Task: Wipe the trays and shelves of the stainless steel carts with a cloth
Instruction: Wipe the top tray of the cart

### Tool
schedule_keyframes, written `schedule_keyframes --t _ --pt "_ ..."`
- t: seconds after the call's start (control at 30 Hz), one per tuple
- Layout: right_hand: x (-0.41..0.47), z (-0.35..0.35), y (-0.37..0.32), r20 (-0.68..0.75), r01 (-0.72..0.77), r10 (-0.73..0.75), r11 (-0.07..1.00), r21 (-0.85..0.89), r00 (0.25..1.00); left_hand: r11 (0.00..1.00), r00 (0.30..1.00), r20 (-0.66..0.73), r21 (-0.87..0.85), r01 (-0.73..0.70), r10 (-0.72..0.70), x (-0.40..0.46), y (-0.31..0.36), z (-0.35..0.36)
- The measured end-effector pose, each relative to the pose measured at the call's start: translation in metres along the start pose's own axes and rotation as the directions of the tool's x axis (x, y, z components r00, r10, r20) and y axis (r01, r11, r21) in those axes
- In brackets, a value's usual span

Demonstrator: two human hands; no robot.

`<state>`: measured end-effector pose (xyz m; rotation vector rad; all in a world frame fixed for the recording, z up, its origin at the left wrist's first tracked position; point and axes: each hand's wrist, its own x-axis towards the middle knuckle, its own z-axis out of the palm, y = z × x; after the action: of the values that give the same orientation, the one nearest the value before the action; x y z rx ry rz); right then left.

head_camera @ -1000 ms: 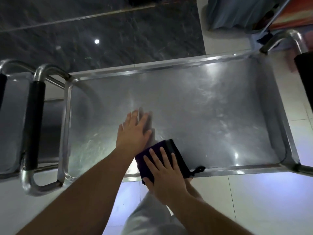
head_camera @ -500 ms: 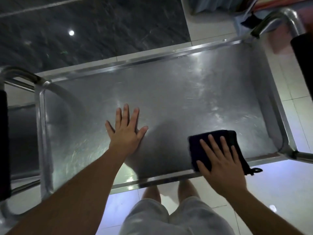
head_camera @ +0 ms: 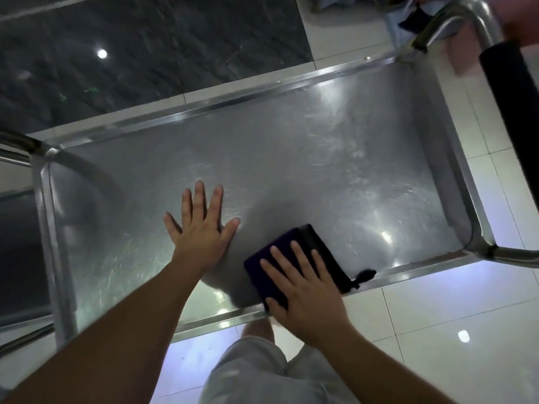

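Stainless steel tray (head_camera: pixel 291 147), top level of a cart, fills most of the head view; its long axis runs left to right and rises toward the upper right, with a raised rim on all 4 sides. Surface shows fine scratches and several bright light reflections. Left hand (head_camera: pixel 201 228) lies flat on the tray, left of centre, palm down, all 5 fingers straight and spread, pointing away from the person; it holds nothing. Right hand (head_camera: pixel 303 287) presses flat on a folded dark purple cloth (head_camera: pixel 294 243), fingers straight and slightly apart, not curled round it. Cloth sits on the tray floor against the near rim, just right of the left hand; the 2 hands are near each other but apart. Cloth is roughly rectangular, and its long axis runs diagonally from upper left to lower right. A small dark loop (head_camera: pixel 363 277) trails from its lower right corner and rests on the near rim. Curved steel handle tube (head_camera: pixel 455 16) rises at the far right corner, with a black grip (head_camera: pixel 513 91) along the right edge. Floor: dark marbled slab (head_camera: pixel 145 48) beyond the tray, pale tiles (head_camera: pixel 437 330) on the near side. Light shorts (head_camera: pixel 262 371) show at the bottom, below the tray's near rim.
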<state>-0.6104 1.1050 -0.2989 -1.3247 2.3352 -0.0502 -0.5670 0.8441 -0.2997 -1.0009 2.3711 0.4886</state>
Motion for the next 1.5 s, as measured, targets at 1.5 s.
schedule_keyframes --t 1.5 --pt "0.298 -0.167 0.129 -0.081 -0.252 0.258 0.964 0.079 0.963 0.999 0.997 -0.079 0.052 -0.017 0.021 0.003 -0.005 0.006"
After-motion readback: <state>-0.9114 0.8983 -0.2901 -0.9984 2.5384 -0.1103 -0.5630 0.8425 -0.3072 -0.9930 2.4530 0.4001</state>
